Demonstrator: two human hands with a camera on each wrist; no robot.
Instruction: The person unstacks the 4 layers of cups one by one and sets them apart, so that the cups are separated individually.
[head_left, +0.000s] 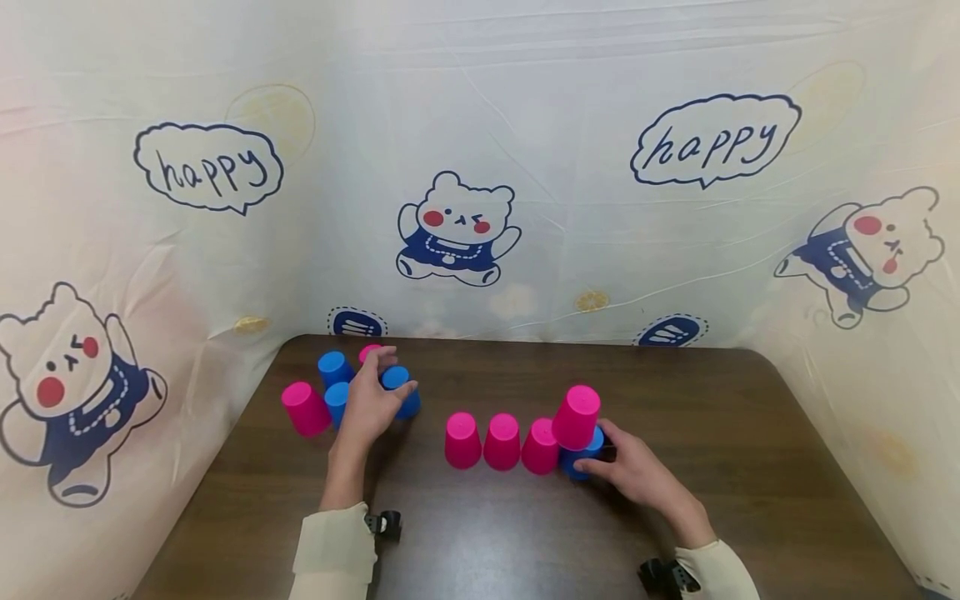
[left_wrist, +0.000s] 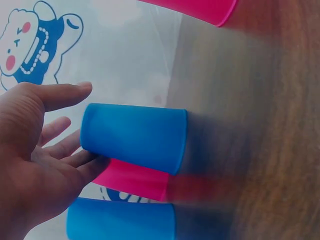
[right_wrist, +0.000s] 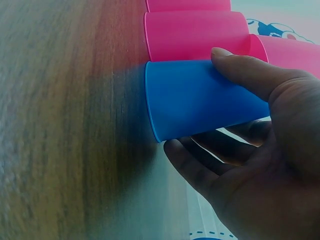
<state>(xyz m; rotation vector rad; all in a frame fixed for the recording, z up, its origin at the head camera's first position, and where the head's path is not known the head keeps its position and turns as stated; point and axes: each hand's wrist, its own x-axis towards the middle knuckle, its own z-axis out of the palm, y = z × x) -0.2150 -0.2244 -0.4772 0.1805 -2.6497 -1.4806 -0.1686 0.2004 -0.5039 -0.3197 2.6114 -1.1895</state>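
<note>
My right hand (head_left: pixel 641 471) grips an upside-down blue cup (head_left: pixel 581 462) at the right end of a row, thumb on one side and fingers round the other. Beside it in the row stand three upside-down pink cups (head_left: pixel 502 442). Another pink cup (head_left: pixel 577 417) sits higher, over the joint between the last pink cup and the blue one. On the left, my left hand (head_left: pixel 367 404) is spread around the base of another upturned blue cup (left_wrist: pixel 135 137). The left thumb stands off this cup, while the fingertips are partly hidden behind it.
Left of my left hand stand two more blue cups (head_left: pixel 334 367) and a pink cup (head_left: pixel 306 408). A pink cup (head_left: pixel 369 352) is partly covered behind that hand. The brown table (head_left: pixel 480 533) backs onto a printed curtain (head_left: pixel 570 208).
</note>
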